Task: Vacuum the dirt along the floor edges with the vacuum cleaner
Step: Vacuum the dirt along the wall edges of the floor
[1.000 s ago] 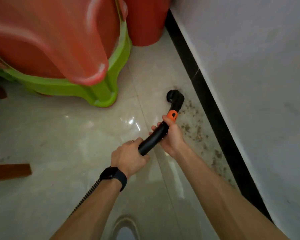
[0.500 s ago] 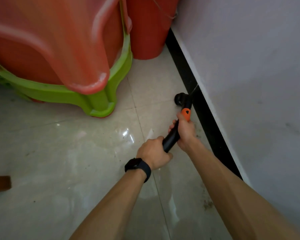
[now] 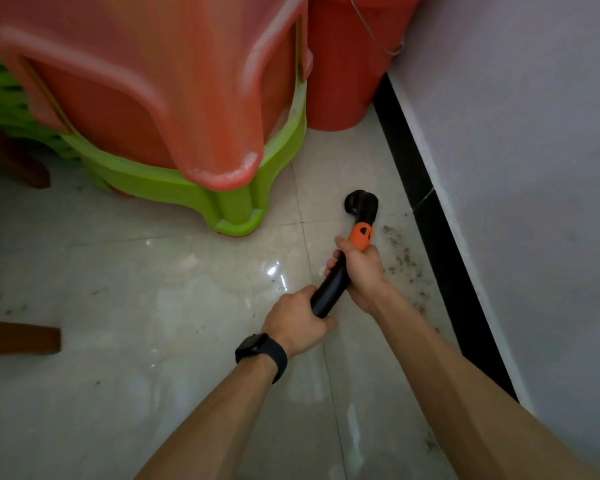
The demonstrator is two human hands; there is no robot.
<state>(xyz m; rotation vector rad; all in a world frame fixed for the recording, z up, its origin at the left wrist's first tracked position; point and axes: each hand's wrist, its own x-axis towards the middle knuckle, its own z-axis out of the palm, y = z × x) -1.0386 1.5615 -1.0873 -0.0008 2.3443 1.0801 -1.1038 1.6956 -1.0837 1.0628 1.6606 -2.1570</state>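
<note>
Two bare hands held one vacuum cleaner tube point(image 3: 329, 289), black with a single orange collar point(image 3: 360, 237) near its head. The left grip point(image 3: 297, 322) was curled tight round the lower end of the tube, and one black watch point(image 3: 260, 351) sat on that wrist. The right grip point(image 3: 361, 275) was wrapped closed round the tube just below the collar, thumb lying along it. The one round black nozzle point(image 3: 361, 202) rested on the pale tiled floor point(image 3: 153, 323), near the black skirting point(image 3: 430, 220) but apart from it. Many dark specks of dirt point(image 3: 404, 261) lay scattered between the tube and the skirting. Behind stood one red bucket point(image 3: 340, 64) and one red stool point(image 3: 153, 81) stacked on green stools point(image 3: 236, 206), whose number could not be told. Two brown wooden pieces point(image 3: 18, 336) showed at the left edge.
</note>
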